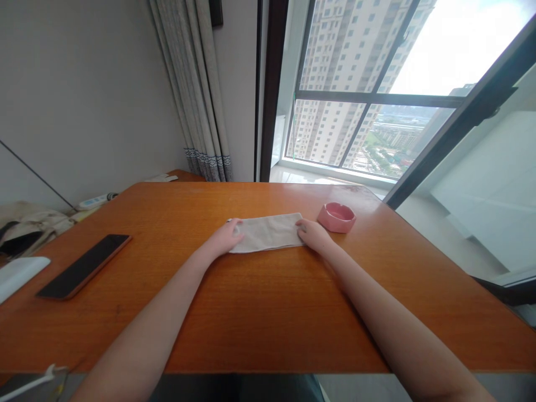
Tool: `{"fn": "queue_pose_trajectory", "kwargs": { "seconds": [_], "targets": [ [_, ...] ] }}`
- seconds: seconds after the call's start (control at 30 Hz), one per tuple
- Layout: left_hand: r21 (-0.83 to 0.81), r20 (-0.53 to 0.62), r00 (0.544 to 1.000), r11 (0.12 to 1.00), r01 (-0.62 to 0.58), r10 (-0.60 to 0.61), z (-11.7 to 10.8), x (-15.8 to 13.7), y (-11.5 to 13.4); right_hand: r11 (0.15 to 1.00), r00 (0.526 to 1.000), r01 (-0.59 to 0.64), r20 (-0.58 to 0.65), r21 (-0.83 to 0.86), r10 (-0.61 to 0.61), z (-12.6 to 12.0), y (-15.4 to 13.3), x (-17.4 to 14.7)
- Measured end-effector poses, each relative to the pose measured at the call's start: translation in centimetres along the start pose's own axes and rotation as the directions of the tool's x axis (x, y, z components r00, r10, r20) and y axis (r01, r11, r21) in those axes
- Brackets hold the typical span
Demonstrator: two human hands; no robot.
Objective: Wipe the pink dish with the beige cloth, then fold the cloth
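A light grey-beige cloth (pixel 270 233), folded into a long flat strip, lies across the wooden table. My left hand (pixel 226 237) grips its left end, thumb on top and the other fingers at the edge. At the opposite end my right hand (pixel 314 234) is closed on the right edge, its fingers curled over the fabric. Just beyond the right hand stands a pink angular bowl (pixel 340 224) that looks like an ashtray.
A black phone-like slab with an orange-brown edge (pixel 86 267) lies on the table (pixel 268 312) at left, near a white object (pixel 20 273). A power strip (pixel 95 201) and crumpled fabric (pixel 54 223) sit past the left edge. Curtain (pixel 196 95) and window (pixel 368 97) are behind.
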State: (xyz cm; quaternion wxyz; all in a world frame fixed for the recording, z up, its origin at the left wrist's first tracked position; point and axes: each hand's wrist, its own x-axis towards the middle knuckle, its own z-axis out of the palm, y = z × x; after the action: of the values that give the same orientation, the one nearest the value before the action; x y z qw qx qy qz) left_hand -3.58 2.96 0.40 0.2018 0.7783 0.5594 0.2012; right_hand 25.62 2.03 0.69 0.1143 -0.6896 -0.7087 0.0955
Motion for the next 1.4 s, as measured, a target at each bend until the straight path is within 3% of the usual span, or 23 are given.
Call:
{"fn": "queue_pose_trajectory", "kwargs": {
  "seconds": [0.07, 0.23, 0.57, 0.7, 0.8, 0.87, 0.9, 0.93, 1.0, 1.07, 1.17, 1.3, 1.4],
  "targets": [
    [0.055, 0.029, 0.999, 0.998, -0.025, 0.024, -0.3, 0.0, -0.2, 1.000, 1.000, -0.004, 0.001, 0.003, 0.004, -0.2, 0.0, 0.0],
    [0.101, -0.066, 0.994, 0.992, -0.081, 0.088, -0.6, 0.2, -0.6, 1.000, 1.000, -0.024, -0.011, 0.011, 0.024, -0.6, -0.2, -0.1],
    [0.162, 0.002, 0.997, 0.983, -0.083, 0.083, -0.3, -0.2, -0.3, 0.999, 1.000, 0.008, -0.003, -0.053, -0.008, 0.1, 0.2, 0.0],
    [0.175, 0.024, 0.997, 0.982, -0.078, 0.075, -0.8, -0.6, 0.0, 0.990, 0.986, 0.038, -0.156, -0.133, -0.058, 0.1, -0.3, -0.5],
    [0.347, -0.161, 0.987, 0.937, 0.033, 0.025, -1.0, -1.0, 1.0, 0.981, 0.933, 0.116, -0.322, -0.157, -0.162, 0.3, -1.3, -0.9],
    [0.419, -0.291, 0.954, 0.906, 0.066, 0.066, -0.8, -1.0, 1.9, 0.967, 0.911, 0.218, -0.328, -0.128, -0.249, 0.8, -2.1, -0.9],
    [0.428, -0.300, 0.947, 0.903, 0.029, 0.112, -0.5, -0.9, 2.4, 0.959, 0.913, 0.261, -0.296, -0.109, -0.282, 1.2, -2.5, -0.8],
    [0.421, -0.265, 0.951, 0.907, -0.036, 0.160, 0.0, -0.9, 2.7, 0.953, 0.920, 0.289, -0.248, -0.093, -0.303, 1.7, -2.7, -0.7],
    [0.359, -0.089, 0.971, 0.916, -0.178, 0.224, 1.2, -0.6, 3.1, 0.951, 0.944, 0.299, -0.120, -0.082, -0.307, 2.5, -2.9, -0.4],
    [0.278, 0.100, 0.973, 0.933, -0.228, 0.208, 2.6, -0.4, 3.1, 0.960, 0.965, 0.262, -0.006, -0.098, -0.264, 3.0, -2.8, -0.1],
    [0.225, 0.179, 0.975, 0.960, -0.168, 0.128, 3.8, 0.0, 2.1, 0.967, 0.976, 0.214, 0.076, -0.138, -0.205, 3.3, -2.6, 0.0],
    [0.297, 0.013, 1.000, 0.955, 0.014, -0.019, 3.1, 0.5, -0.3, 0.970, 0.978, 0.201, 0.091, -0.140, -0.189, 3.4, -2.9, -0.5],
    [0.375, -0.167, 0.973, 0.903, 0.211, -0.159, 1.3, 0.4, -1.6, 0.980, 0.988, 0.147, 0.057, -0.132, -0.140, 3.3, -3.2, -1.0]
  ]
}}
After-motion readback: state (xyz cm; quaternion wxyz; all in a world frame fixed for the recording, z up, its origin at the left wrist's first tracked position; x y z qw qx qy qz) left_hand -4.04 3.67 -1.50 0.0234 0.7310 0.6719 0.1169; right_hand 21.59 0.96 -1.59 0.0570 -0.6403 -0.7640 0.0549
